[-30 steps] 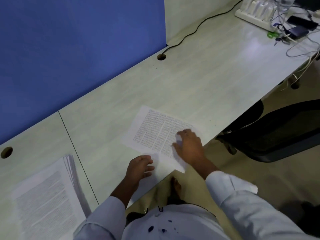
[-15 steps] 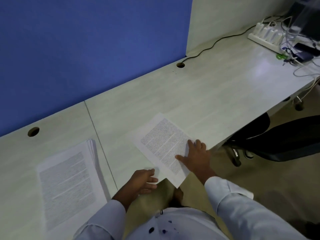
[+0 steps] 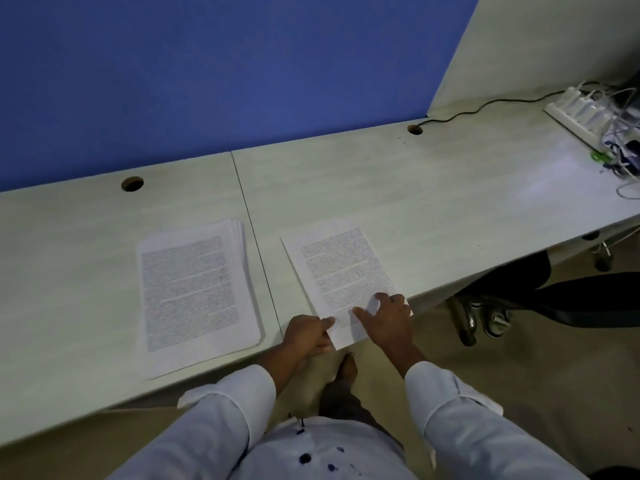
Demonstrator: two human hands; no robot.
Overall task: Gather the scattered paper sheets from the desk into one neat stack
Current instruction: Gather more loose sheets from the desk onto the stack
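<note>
A single printed sheet (image 3: 341,268) lies on the pale desk (image 3: 433,202), its near end hanging over the front edge. My left hand (image 3: 306,336) pinches the sheet's near left corner between thumb and fingers. My right hand (image 3: 386,318) rests on the sheet's near right part, thumb stretched out and fingers bent onto the paper. To the left, past the desk seam, lies a stack of printed sheets (image 3: 195,289), its right edges fanned a little.
A blue partition (image 3: 207,74) runs behind the desk. A white power strip (image 3: 581,117) with tangled cables sits at the far right, its black cord running to a cable hole (image 3: 415,129). Another hole (image 3: 132,184) is at the left. A dark office chair (image 3: 561,296) stands at the right.
The loose sheet has slid left along the desk's front edge, closer to the stack. My left hand now pinches its corner. The view has swung left and the stack is fully in sight.
</note>
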